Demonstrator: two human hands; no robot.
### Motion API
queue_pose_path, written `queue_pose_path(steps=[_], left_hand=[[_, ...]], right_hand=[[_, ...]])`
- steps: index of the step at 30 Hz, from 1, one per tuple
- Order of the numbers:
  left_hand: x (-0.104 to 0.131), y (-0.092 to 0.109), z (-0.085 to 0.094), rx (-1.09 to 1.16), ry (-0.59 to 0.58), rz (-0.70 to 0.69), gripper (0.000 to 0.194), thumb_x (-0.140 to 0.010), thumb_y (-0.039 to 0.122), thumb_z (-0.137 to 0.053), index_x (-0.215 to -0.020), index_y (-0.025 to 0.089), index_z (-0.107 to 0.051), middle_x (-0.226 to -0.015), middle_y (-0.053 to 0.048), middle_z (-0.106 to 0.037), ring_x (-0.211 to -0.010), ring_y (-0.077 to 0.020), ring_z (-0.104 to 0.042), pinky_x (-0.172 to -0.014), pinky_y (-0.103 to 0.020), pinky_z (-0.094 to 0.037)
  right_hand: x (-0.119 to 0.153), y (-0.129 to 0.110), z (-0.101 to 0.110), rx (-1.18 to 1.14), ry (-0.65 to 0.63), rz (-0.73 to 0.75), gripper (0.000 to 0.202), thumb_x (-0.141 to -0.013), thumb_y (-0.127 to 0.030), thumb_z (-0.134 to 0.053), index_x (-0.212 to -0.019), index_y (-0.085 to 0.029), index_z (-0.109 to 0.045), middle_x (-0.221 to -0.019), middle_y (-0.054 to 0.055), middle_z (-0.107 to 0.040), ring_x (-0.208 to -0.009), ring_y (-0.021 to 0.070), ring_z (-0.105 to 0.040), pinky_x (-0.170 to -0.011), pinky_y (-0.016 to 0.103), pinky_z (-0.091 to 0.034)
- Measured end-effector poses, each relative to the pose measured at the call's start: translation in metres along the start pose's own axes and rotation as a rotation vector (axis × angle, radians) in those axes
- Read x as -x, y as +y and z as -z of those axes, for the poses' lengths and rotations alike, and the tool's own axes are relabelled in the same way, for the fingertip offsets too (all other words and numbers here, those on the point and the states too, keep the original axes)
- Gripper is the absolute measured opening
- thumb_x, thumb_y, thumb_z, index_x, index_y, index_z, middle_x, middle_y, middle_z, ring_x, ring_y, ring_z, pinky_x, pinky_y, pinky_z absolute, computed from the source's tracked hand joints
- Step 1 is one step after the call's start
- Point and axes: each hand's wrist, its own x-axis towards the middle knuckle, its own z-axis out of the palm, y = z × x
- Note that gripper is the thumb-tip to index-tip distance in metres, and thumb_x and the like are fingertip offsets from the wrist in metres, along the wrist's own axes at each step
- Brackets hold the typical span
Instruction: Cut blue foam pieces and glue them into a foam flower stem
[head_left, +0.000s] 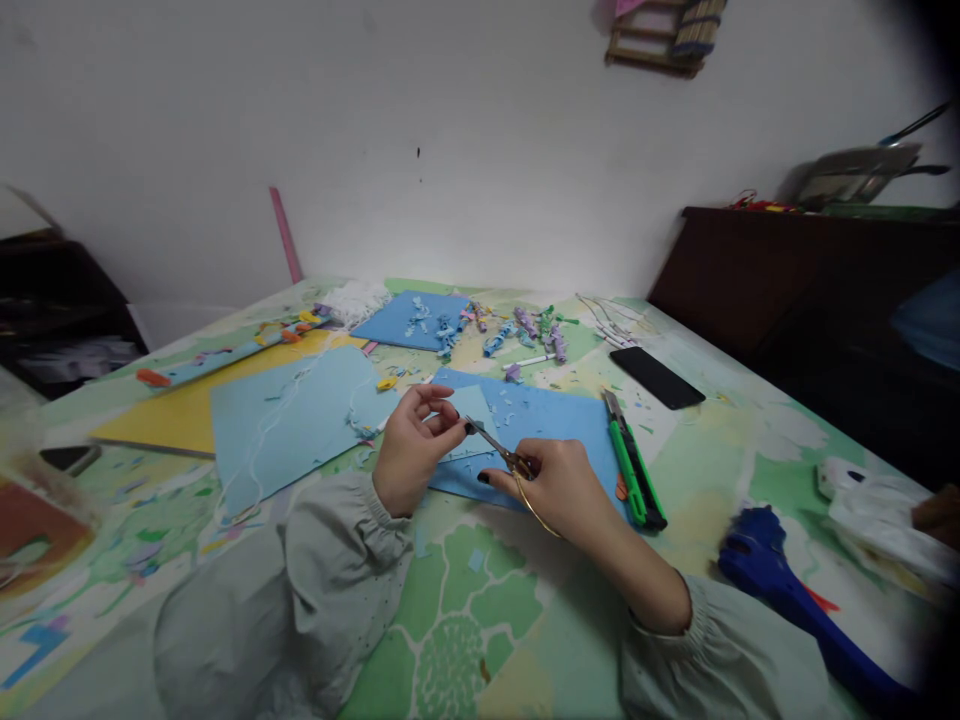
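The left dark shelf (79, 270) holds whitish bundles, too dim to name; on top of the brown cabinet (694, 260) at right sit red cords (757, 203) and a greyish bag. The table (457, 640), under a floral cloth, meets the white wall along its far edge, and its right edge runs beside the cabinet. Between the forearms the cloth shows, with a small pale-blue scrap (475, 560) on it. The right hand (562, 485) grips the gold-handled scissors (513, 459), their tips at the left hand (415, 445), whose thumb and fingers are drawn together (I cannot tell whether they pinch something tiny). Both work above a pale-blue piece (484, 405) lying on a blue foam sheet (555, 405). Just right of the right hand, a green utility knife (634, 465) stands in the way, metal end pointing away; beyond it lies a black phone (656, 377). Left, white thread (274, 425) trails across a light-blue sheet (315, 415) overlapping a yellow one.
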Motion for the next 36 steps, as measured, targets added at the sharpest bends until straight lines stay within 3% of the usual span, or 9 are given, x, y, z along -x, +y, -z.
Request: queue_pose_path(steps=[10,17,25,36], left_hand=[[0.0035,-0.0002,-0.0046,0.161,-0.024,0.082,0.044,-0.057,0.01,-0.075,-0.094,0.013,-0.051,-0.07,0.004,-0.054,-0.068,-0.0067,-0.053,-0.067,-0.019,-0.048],[0.0061,0.0066,-0.0057,0.207,-0.037,0.202,0.042,-0.061,0.016,-0.075,-0.094,0.013,-0.049,-0.073,0.002,-0.06,-0.064,-0.0127,-0.064,-0.07,-0.029,-0.052],[0.0052,0.0024,-0.0006,0.116,-0.092,0.137,0.038,-0.065,0.015,-0.072,-0.096,0.014,-0.05,-0.071,0.003,-0.06,-0.063,-0.013,-0.063,-0.068,-0.03,-0.051],[0.0039,0.0013,-0.0011,0.12,-0.065,0.171,0.039,-0.062,0.013,-0.072,-0.096,0.014,-0.052,-0.069,0.004,-0.062,-0.067,-0.0121,-0.062,-0.071,-0.028,-0.049]], right_hand=[[-0.0029,0.0002,-0.0011,-0.104,-0.036,-0.013,0.049,-0.07,-0.055,-0.061,-0.047,-0.016,-0.04,-0.044,-0.005,-0.033,-0.049,0.0081,-0.025,-0.045,0.022,-0.018],[-0.0029,0.0001,-0.0014,-0.125,-0.035,-0.012,0.05,-0.071,-0.056,-0.059,-0.048,-0.016,-0.039,-0.046,-0.006,-0.029,-0.051,0.0081,-0.024,-0.045,0.021,-0.018],[-0.0035,0.0,-0.0032,-0.124,-0.044,-0.008,0.049,-0.071,-0.055,-0.06,-0.048,-0.016,-0.041,-0.046,-0.005,-0.032,-0.05,0.0079,-0.026,-0.046,0.022,-0.018],[-0.0013,0.0,-0.0048,-0.124,-0.063,-0.015,0.049,-0.073,-0.054,-0.06,-0.048,-0.016,-0.041,-0.045,-0.006,-0.032,-0.05,0.0078,-0.026,-0.046,0.022,-0.018]])
